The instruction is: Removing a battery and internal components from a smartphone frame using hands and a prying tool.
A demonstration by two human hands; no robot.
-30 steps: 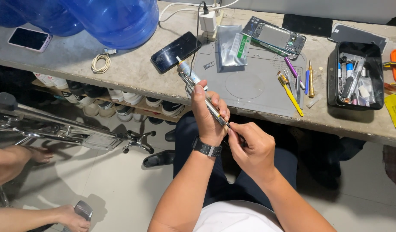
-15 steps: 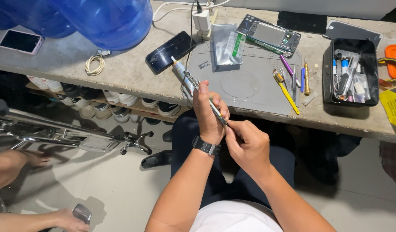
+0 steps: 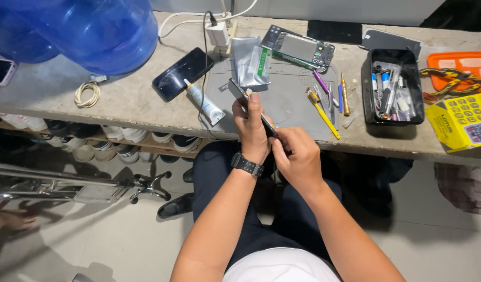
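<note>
From the head camera, the left hand has its fingers closed around a thin dark phone, held tilted just above the counter edge. The right hand has fingers pinched on the phone's lower end. A glue tube lies near, beside the grey mat.

A blue water jug stands at the bench's back left corner. A dark phone and glue tube lie near the front edge; a black parts tray sits toward the right end.
</note>
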